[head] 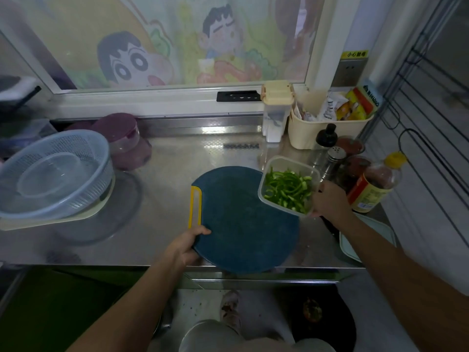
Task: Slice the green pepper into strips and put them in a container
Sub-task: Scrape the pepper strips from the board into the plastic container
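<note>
**A:** What is the right hand (330, 199) doing?

**B:** It is gripping the near right corner of the clear, square plastic container (289, 160), with its fingers curled against the wall. The green pepper strips (286, 188) are lying inside, heaped across the bottom.

**A:** And the left hand (186, 243)?

**B:** It is clasping the near left edge of the round, dark blue cutting board (243, 219). The thumb is lying on top, just below the yellow-rimmed handle slot (195, 207).

**A:** Is any pepper sitting on the board?

**B:** I am seeing none. So I am judging that the slicing and loading are done, and that the container is now being set aside.

**A:** How should that go?

**B:** The container is overlapping the board's far right edge. I cannot tell whether it is resting there or lifted. It is looking slightly tilted, so I would be levelling it first to stop the strips sliding to one side.

**A:** Anything crowding it?

**B:** Yes. The brown sauce bottle with the yellow cap (375, 184) and the steel shaker (332, 161) are standing just behind the right hand. The bare part of the stainless steel worktop (165, 179) beyond the board is looking like the safer place to set it.

**A:** And the board?

**B:** It is overhanging the worktop's near edge. The left hand should be holding it firmly while the container is coming off.
</note>
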Tool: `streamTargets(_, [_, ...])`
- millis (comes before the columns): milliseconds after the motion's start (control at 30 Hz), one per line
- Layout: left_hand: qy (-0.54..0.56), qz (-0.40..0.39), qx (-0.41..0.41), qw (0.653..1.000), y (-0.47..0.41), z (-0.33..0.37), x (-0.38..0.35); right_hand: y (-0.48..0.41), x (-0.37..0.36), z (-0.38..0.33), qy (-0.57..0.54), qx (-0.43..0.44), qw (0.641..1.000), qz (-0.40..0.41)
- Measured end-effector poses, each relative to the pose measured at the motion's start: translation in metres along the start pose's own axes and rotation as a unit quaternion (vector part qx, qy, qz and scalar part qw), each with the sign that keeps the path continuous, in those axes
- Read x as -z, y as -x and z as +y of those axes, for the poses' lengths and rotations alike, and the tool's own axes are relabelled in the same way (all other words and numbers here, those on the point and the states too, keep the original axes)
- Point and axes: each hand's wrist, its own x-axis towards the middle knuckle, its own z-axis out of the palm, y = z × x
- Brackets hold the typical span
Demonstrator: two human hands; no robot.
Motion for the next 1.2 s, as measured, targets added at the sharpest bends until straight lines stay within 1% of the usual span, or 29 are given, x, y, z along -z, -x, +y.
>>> streamTargets(33, [-0.034, 0.012, -0.011, 0.999, -0.002, 0.0, 0.002, 0.0, -0.003, 0.001, 0.001, -0.002, 1.0, -0.009])
streamTargets(100, [-0.121, 0.071, -0.061, 0.988, -0.006, 0.004, 0.006, 0.003, -0.007, -0.001, 0.005, 0.008, 1.0, -0.025])
streamTargets(167, [-0.227, 0.143, -0.085, 0.96, -0.007, 0.011, 0.006, 0.005, -0.01, -0.004, 0.01, 0.012, 0.999, -0.033])
streamTargets(233, [-0.349, 0.203, -0.085, 0.911, -0.006, 0.017, 0.002, 0.006, -0.013, -0.007, 0.013, 0.014, 0.999, -0.041])
streamTargets(300, [-0.463, 0.236, -0.074, 0.851, -0.004, 0.022, -0.002, 0.008, -0.018, -0.009, -0.006, 0.006, 0.998, -0.063])
streamTargets(400, [-0.609, 0.272, -0.067, 0.742, 0.0, 0.032, -0.008, 0.007, -0.025, -0.011, -0.044, -0.013, 0.995, -0.093])
streamTargets(433, [-0.638, 0.276, -0.074, 0.715, -0.001, 0.035, -0.01, 0.007, -0.026, -0.013, -0.045, -0.018, 0.994, -0.1])
streamTargets(467, [-0.648, 0.275, -0.09, 0.704, -0.005, 0.038, -0.011, 0.007, -0.028, -0.014, -0.043, -0.02, 0.993, -0.107])
streamTargets(533, [-0.633, 0.237, -0.155, 0.72, -0.014, 0.043, -0.015, 0.008, -0.032, -0.014, -0.037, -0.016, 0.992, -0.116])
streamTargets(567, [-0.635, 0.196, -0.188, 0.723, -0.019, 0.043, -0.017, 0.008, -0.034, -0.013, -0.029, -0.012, 0.992, -0.118])
streamTargets(633, [-0.668, 0.085, -0.207, 0.71, -0.027, 0.038, -0.021, 0.007, -0.038, -0.011, -0.021, -0.007, 0.993, -0.118])
streamTargets(667, [-0.675, 0.051, -0.206, 0.707, -0.03, 0.035, -0.022, 0.007, -0.04, -0.01, -0.022, -0.007, 0.993, -0.118])
streamTargets(700, [-0.658, 0.043, -0.213, 0.721, -0.032, 0.034, -0.024, 0.005, -0.042, -0.009, -0.024, -0.009, 0.993, -0.115])
streamTargets(733, [-0.61, 0.057, -0.219, 0.759, -0.033, 0.034, -0.026, 0.003, -0.044, -0.009, -0.026, -0.011, 0.993, -0.112])
streamTargets(767, [-0.526, 0.071, -0.222, 0.818, -0.032, 0.037, -0.031, 0.002, -0.044, -0.011, -0.028, -0.013, 0.993, -0.111])
streamTargets(800, [-0.422, 0.064, -0.21, 0.88, -0.031, 0.041, -0.037, -0.001, -0.045, -0.012, -0.03, -0.014, 0.993, -0.112])
streamTargets(833, [-0.318, 0.029, -0.176, 0.931, -0.031, 0.046, -0.045, -0.002, -0.045, -0.013, -0.034, -0.013, 0.993, -0.114])
streamTargets(867, [-0.236, -0.025, -0.129, 0.963, -0.031, 0.049, -0.051, -0.004, -0.045, -0.015, -0.038, -0.012, 0.992, -0.118])
streamTargets(900, [-0.191, -0.074, -0.094, 0.974, -0.029, 0.052, -0.058, -0.006, -0.046, -0.016, -0.042, -0.008, 0.992, -0.122])
streamTargets(933, [-0.171, -0.108, -0.076, 0.976, -0.03, 0.054, -0.064, -0.008, -0.045, -0.019, -0.048, -0.002, 0.991, -0.129])
streamTargets(967, [-0.159, -0.119, -0.07, 0.978, -0.03, 0.056, -0.069, -0.01, -0.042, -0.02, -0.063, 0.005, 0.987, -0.145])
streamTargets(1033, [-0.132, -0.093, -0.072, 0.984, -0.035, 0.06, -0.077, -0.017, -0.033, -0.019, -0.098, 0.028, 0.975, -0.196])
streamTargets(1067, [-0.116, -0.08, -0.072, 0.987, -0.038, 0.061, -0.079, -0.023, -0.027, -0.015, -0.096, 0.045, 0.974, -0.201])
streamTargets(1100, [-0.102, -0.072, -0.069, 0.99, -0.041, 0.063, -0.08, -0.03, -0.02, -0.01, -0.061, 0.075, 0.979, -0.18])
streamTargets(1133, [-0.094, -0.067, -0.067, 0.991, -0.044, 0.065, -0.08, -0.038, -0.012, -0.003, 0.01, 0.108, 0.984, -0.141])
streamTargets(1167, [-0.09, -0.063, -0.067, 0.992, -0.047, 0.067, -0.08, -0.045, -0.006, 0.004, 0.098, 0.134, 0.98, -0.108])
streamTargets(1200, [-0.088, -0.06, -0.067, 0.992, -0.049, 0.068, -0.079, -0.05, -0.002, 0.011, 0.176, 0.15, 0.968, -0.093])
